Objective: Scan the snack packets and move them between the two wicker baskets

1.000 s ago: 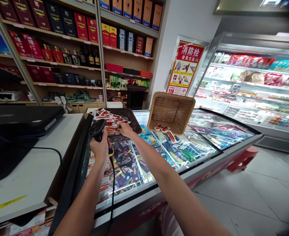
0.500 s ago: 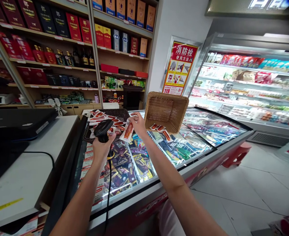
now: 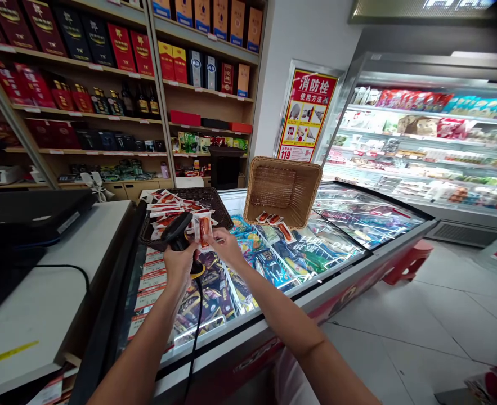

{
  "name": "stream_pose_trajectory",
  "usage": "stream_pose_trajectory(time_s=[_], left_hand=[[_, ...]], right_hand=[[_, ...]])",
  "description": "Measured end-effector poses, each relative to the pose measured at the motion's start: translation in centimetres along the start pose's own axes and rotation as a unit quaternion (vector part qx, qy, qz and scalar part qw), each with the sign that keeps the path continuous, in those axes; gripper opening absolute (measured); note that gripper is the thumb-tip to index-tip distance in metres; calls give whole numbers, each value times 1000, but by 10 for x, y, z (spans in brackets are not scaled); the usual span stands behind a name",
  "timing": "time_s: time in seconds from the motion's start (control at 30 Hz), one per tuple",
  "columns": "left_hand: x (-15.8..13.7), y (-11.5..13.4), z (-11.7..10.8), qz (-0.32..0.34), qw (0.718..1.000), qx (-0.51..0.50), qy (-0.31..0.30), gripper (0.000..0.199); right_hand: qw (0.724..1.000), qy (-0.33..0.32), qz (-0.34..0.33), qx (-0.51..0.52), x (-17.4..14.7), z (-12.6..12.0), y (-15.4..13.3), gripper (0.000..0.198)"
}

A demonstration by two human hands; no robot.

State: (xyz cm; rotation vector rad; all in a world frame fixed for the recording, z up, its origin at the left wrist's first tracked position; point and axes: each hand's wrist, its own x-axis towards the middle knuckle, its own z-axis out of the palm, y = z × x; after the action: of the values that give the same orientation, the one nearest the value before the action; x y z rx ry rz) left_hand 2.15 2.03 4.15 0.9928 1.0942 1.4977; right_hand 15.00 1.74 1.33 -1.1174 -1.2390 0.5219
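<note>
The left hand [image 3: 179, 265] has its fingers wrapped round a scanner [image 3: 177, 230], seemingly for steadiness, while the right hand's fingers [image 3: 216, 235] pinch a sausage packet [image 3: 205, 226] low, presumably leaving its face uncovered

Left hand [image 3: 179, 263] and right hand [image 3: 228, 247] are bare. Left forearm [image 3: 153, 326] and right forearm [image 3: 276, 304] are likewise bare. Pale, off-white cloth [image 3: 292, 382] shows low between the forearms; garment type cannot be determined.
</note>
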Motion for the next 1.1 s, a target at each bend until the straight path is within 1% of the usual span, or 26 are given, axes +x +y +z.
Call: stream_pose_trajectory(time_s=[0.07, 0.17, 0.2, 0.27, 0.3, 0.37, 0.4, 0.47, 0.57, 0.7, 0.9, 1.0, 1.1], left_hand=[[1, 2, -1, -5, 1000, -7, -4, 54], [1, 8, -3, 5, 999, -1, -36, 56], [1, 11, -5, 7, 998, 11, -59, 57], [-1, 20, -9, 3, 990, 56, -127, 57], [-3, 25, -11, -3, 982, 88, -169, 56], [-6, 33, -13, -10, 961, 146, -234, 55], [-7, 35, -14, -14, 952, 165, -257, 54], [-9, 36, -14, -15, 941, 185, -285, 53], [-9, 28, -13, -1, 933, 199, -301, 50], [-7, 18, -13, 24, 932, 214, -292, 52], [-8, 18, -12, 32, 929, 226, -293, 53], [-8, 18, -12, 39, 925, 227, -301, 51], [-8, 17, -11, 40, 927, 224, -299, 51]], right_hand=[[1000, 11, 10, 12, -3, -1, 7, 42], [997, 63, 46, 15, 5, -15, 13, 44], [995, 85, 49, -5, 9, -23, 14, 44], [988, 132, 48, -63, 18, -43, 15, 45], [983, 153, 47, -90, 21, -54, 15, 45], [974, 182, 43, -127, 27, -75, 16, 44], [971, 191, 38, -137, 29, -83, 17, 43], [969, 195, 25, -147, 33, -95, 19, 40], [971, 186, 17, -153, 36, -103, 24, 38], [971, 187, 23, -145, 38, -105, 27, 37], [968, 203, 31, -141, 40, -109, 34, 41], [971, 211, 25, -113, 40, -110, 35, 42], [975, 202, 18, -95, 39, -111, 32, 40]])
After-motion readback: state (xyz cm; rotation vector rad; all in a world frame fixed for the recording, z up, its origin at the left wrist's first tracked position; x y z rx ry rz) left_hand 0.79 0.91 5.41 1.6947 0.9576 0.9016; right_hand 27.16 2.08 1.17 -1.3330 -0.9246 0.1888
